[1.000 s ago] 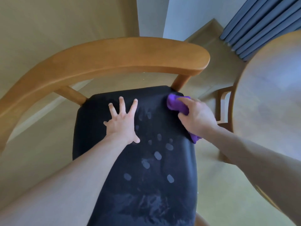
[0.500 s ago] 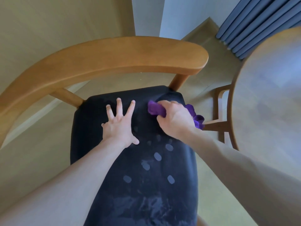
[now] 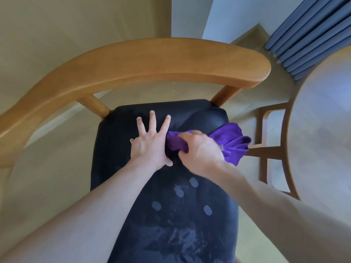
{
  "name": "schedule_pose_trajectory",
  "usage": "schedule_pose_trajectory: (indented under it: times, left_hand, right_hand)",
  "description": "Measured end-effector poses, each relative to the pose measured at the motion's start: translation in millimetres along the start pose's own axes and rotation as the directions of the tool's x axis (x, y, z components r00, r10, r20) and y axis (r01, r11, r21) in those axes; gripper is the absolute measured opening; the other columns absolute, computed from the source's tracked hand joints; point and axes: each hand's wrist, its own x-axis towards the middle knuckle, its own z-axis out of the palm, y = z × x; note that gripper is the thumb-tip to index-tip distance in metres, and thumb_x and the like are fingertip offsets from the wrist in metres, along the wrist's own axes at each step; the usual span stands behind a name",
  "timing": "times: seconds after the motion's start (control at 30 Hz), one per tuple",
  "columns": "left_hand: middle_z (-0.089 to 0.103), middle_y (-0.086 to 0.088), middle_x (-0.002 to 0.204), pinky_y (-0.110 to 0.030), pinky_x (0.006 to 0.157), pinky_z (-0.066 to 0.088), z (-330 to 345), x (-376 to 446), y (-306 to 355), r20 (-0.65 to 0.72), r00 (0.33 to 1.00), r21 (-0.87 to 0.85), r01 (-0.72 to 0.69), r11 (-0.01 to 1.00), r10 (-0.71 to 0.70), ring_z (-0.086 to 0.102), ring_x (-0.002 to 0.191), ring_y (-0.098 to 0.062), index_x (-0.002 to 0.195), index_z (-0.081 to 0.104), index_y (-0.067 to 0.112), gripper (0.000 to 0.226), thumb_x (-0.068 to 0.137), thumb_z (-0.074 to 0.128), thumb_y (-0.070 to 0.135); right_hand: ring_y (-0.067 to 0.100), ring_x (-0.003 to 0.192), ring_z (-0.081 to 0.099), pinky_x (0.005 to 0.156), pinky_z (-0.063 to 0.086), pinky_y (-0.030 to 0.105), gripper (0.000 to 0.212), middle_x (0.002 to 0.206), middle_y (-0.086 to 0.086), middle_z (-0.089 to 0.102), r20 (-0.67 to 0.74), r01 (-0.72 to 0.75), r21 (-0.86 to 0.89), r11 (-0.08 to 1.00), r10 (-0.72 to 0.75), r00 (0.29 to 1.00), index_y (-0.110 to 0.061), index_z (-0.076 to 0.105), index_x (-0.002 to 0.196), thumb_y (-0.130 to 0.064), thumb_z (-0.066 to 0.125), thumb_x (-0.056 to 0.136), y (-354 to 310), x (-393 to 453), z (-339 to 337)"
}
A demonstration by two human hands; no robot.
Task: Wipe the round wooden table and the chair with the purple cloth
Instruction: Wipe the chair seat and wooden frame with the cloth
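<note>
The right hand [image 3: 199, 150], fingers curled round the purple cloth [image 3: 230, 144], lay at 3 o'clock of the flat, spread left hand [image 3: 150, 143]; pale smudges [image 3: 190, 194] on the seat [image 3: 117, 168] lay at 6 o'clock.

We see the left hand [image 3: 150, 143] pressed flat, palm down, fingers straight and spread, thumb pointing right, forearm running in from lower left. The right hand [image 3: 199, 149] lies just beside it, knuckles up, fingers curled in a grip. Its forearm enters from lower right; it looks motion-blurred, so finger detail is unclear.
</note>
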Motion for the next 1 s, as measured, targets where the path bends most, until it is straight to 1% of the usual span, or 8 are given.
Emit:
schedule_pose_trajectory:
  times: [0.1, 0.23, 0.4, 0.53, 0.6, 0.7, 0.8, 1.0]
  left_hand:
    - [-0.028, 0.001, 0.165, -0.052, 0.093, 0.057, 0.1, -1.1, -3.8, -0.017, 1.0, 0.027, -0.017, 1.0, 0.018, -0.012, 0.156, -0.042, 0.156, -0.019, 0.043, 0.148, 0.059, 0.091, 0.061]
    - [-0.02, 0.0, 0.168, -0.055, 0.102, 0.052, 3.6, -7.2, -8.0, -0.055, 0.998, -0.014, -0.042, 0.999, 0.041, -0.011, 0.157, -0.039, 0.16, -0.007, 0.036, 0.14, 0.063, 0.09, 0.061]
    - [-0.016, 0.007, 0.168, -0.048, 0.106, 0.05, 8.2, -24.3, -25.2, -0.068, 0.997, -0.184, -0.03, 0.982, 0.018, -0.011, 0.159, -0.024, 0.161, 0.011, 0.031, 0.12, 0.073, 0.088, 0.055]
    - [-0.017, 0.009, 0.167, -0.047, 0.104, 0.048, -1.9, -27.6, -53.7, -0.061, 0.998, -0.197, 0.005, 0.98, -0.017, -0.003, 0.159, -0.025, 0.161, 0.011, 0.034, 0.121, 0.071, 0.091, 0.047]
    - [-0.018, 0.003, 0.168, -0.05, 0.113, 0.041, -6.8, -24.7, -66.0, -0.026, 0.999, -0.117, 0.035, 0.993, -0.039, -0.009, 0.157, -0.03, 0.16, 0.003, 0.035, 0.131, 0.067, 0.093, 0.05]
    - [-0.021, -0.001, 0.168, -0.058, 0.121, 0.029, -4.6, -22.1, -71.2, 0.035, 0.997, -0.075, 0.073, 0.995, -0.071, -0.009, 0.156, -0.039, 0.16, -0.007, 0.037, 0.142, 0.063, 0.095, 0.05]
    - [-0.021, 0.0, 0.168, -0.061, 0.121, 0.028, 2.0, -20.1, -68.9, 0.022, 0.996, -0.085, 0.091, 0.992, -0.09, -0.008, 0.156, -0.041, 0.16, -0.008, 0.037, 0.145, 0.06, 0.098, 0.045]
    - [-0.017, 0.004, 0.168, -0.058, 0.115, 0.038, 2.5, -20.4, -72.0, 0.002, 0.996, -0.097, 0.09, 0.991, -0.09, -0.005, 0.156, -0.038, 0.158, -0.003, 0.041, 0.142, 0.057, 0.097, 0.048]
  right_hand:
    - [0.037, 0.103, 0.06, 0.081, 0.05, 0.04, 0.051, 0.119, 0.012, 0.059, -0.288, -0.166, 0.102, 0.981, 0.189, 0.939, -0.028, 0.053, 0.137, -0.025, 0.06, 0.087, 14.6, 34.8, -30.1]
    - [0.041, 0.113, 0.057, 0.079, 0.039, 0.037, 0.047, 0.129, 0.016, 0.05, -0.166, -0.441, 0.11, 0.891, 0.454, 0.875, -0.017, 0.047, 0.134, -0.021, 0.061, 0.089, 10.3, 62.0, -23.9]
    - [0.04, 0.107, 0.061, 0.071, 0.039, 0.036, 0.062, 0.131, 0.016, 0.049, 0.003, -0.137, -0.128, 0.982, 0.139, 0.99, -0.016, 0.035, 0.147, -0.025, 0.061, 0.091, -23.4, 27.0, 16.2]
    - [0.032, 0.109, 0.061, 0.081, 0.052, 0.038, 0.05, 0.121, 0.001, 0.056, 0.199, 0.092, -0.088, 0.992, -0.073, 0.977, -0.034, 0.054, 0.138, -0.029, 0.059, 0.088, -3.9, 12.4, -5.2]
    - [0.03, 0.106, 0.061, 0.083, 0.052, 0.036, 0.044, 0.112, 0.0, 0.059, 0.038, 0.059, -0.012, 0.998, -0.059, 0.998, -0.035, 0.061, 0.129, -0.029, 0.06, 0.085, 6.1, 24.3, -21.7]
    - [0.031, 0.101, 0.061, 0.079, 0.044, 0.031, 0.041, 0.109, 0.004, 0.063, -0.249, -0.198, 0.268, 0.943, 0.266, 0.931, -0.027, 0.062, 0.124, -0.024, 0.058, 0.083, 16.0, 52.1, -36.0]
    - [0.037, 0.102, 0.061, 0.082, 0.045, 0.033, 0.028, 0.108, 0.008, 0.061, -0.192, -0.366, 0.392, 0.844, 0.464, 0.865, -0.017, 0.059, 0.112, -0.019, 0.057, 0.084, -5.3, 61.1, -11.2]
    - [0.039, 0.105, 0.062, 0.087, 0.054, 0.045, 0.06, 0.131, 0.009, 0.051, 0.177, -0.032, 0.056, 0.998, 0.022, 0.984, -0.028, 0.038, 0.15, -0.031, 0.056, 0.093, -72.1, -4.9, 63.3]
